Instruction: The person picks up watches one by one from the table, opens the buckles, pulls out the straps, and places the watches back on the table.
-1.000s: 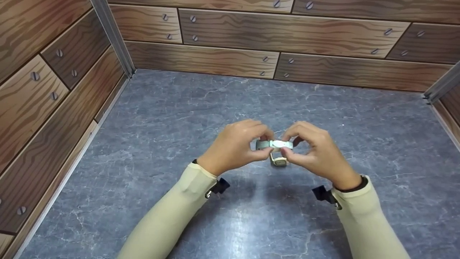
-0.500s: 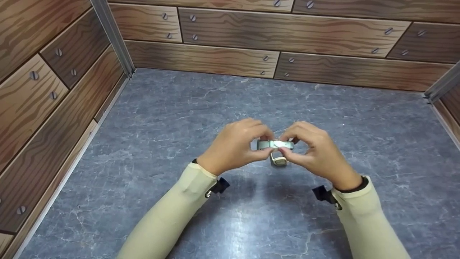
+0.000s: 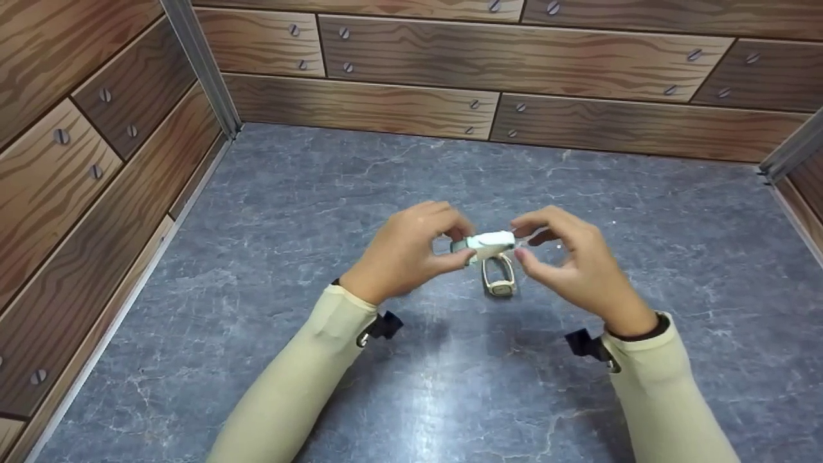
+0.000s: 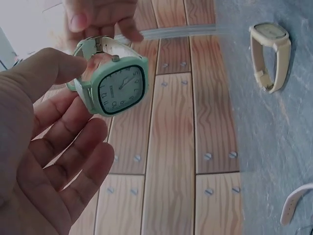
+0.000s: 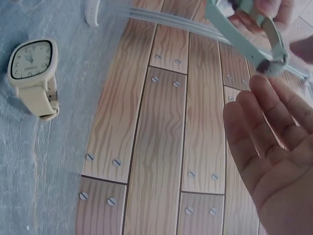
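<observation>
My left hand [image 3: 408, 247] pinches a mint-green wristwatch [image 3: 491, 240] by its strap, holding it above the table. In the left wrist view the square watch face [image 4: 122, 90] points toward the camera, and the strap curves into a loop behind it. My right hand [image 3: 575, 260] is just right of the watch, its thumb and fingers spread apart. The right wrist view has the buckle end of the green strap [image 5: 244, 41] close to the right fingertips [image 5: 259, 83]; contact is hard to tell. A cream wristwatch [image 3: 500, 289] lies on the table just below the green one.
The blue-grey marbled table [image 3: 321, 193] is bounded by wood-print walls [image 3: 411, 58] at the back and sides. A pale strap [image 4: 293, 203] shows at the edge of the left wrist view. Both forearms wear light sleeves with black wrist mounts [image 3: 386, 325].
Both hands were on the green wristwatch. The right fingers have spread and moved off to the right, while the left hand has shifted left and up with the watch, uncovering more of the cream one.
</observation>
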A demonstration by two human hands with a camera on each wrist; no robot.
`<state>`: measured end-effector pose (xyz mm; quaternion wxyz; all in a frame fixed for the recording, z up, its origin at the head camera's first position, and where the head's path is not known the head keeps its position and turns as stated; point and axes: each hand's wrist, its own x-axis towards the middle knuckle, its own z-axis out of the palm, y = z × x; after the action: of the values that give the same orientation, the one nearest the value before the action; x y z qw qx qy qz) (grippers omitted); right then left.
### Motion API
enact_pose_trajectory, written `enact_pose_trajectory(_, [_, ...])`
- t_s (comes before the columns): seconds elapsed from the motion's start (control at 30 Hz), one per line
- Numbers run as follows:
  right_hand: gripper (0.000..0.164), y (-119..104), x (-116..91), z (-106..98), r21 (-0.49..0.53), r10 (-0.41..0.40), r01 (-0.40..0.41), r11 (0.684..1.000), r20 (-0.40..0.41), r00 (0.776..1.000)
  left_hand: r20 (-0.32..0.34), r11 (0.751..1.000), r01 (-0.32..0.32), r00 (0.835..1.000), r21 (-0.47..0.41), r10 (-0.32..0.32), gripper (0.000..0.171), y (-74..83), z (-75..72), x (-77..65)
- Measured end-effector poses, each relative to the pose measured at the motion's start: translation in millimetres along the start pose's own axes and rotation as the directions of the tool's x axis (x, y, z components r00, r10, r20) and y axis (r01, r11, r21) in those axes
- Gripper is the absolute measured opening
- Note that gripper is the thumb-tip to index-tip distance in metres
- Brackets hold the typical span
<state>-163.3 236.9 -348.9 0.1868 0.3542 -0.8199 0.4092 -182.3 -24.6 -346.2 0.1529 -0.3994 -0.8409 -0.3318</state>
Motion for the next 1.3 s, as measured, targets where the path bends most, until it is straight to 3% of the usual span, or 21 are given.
enact_pose_trajectory(0.13, [0.027, -0.5, 0.6, -1.3, 0.015, -0.001, 0.001, 1.000, -0.021, 1.000, 0.011, 0.999, 0.032, 0.999, -0.023, -0.032, 0.013, -1.3, -3.2, -0.2])
enact_pose_trajectory(0.5, [0.023, -0.1, 0.2, 0.7, 0.039, -0.039, 0.038, 0.999, 0.031, 0.999, 0.137, 0.999, 0.007, 0.991, -0.039, -0.001, 0.014, 1.4, 2.0, 0.4])
enact_pose_trajectory(0.67, [0.022, -3.9, -0.3, 5.3, 0.034, -0.043, 0.041, 0.999, 0.073, 0.996, 0.121, 0.999, -0.047, 0.991, -0.020, 0.049, 0.020, 5.1, 10.1, 0.0])
enact_pose_trajectory(0.9, [0.026, -5.9, -2.2, 8.0, 0.026, -0.022, 0.019, 0.999, 0.102, 0.995, 0.014, 0.990, -0.139, 0.990, -0.005, 0.139, 0.023, 11.7, 25.1, 1.1])
enact_pose_trajectory(1.03, [0.027, -7.6, -2.8, 9.5, 0.040, 0.001, -0.005, 0.999, 0.106, 0.994, 0.005, 0.990, -0.143, 0.990, -0.014, 0.143, 0.019, 11.3, 26.4, 0.4])
enact_pose_trajectory(1.3, [0.026, -7.2, -3.1, 9.9, 0.039, -0.005, 0.000, 0.999, 0.135, 0.991, 0.061, 0.994, -0.107, 0.992, -0.035, 0.109, 0.017, 10.8, 26.8, 0.8])
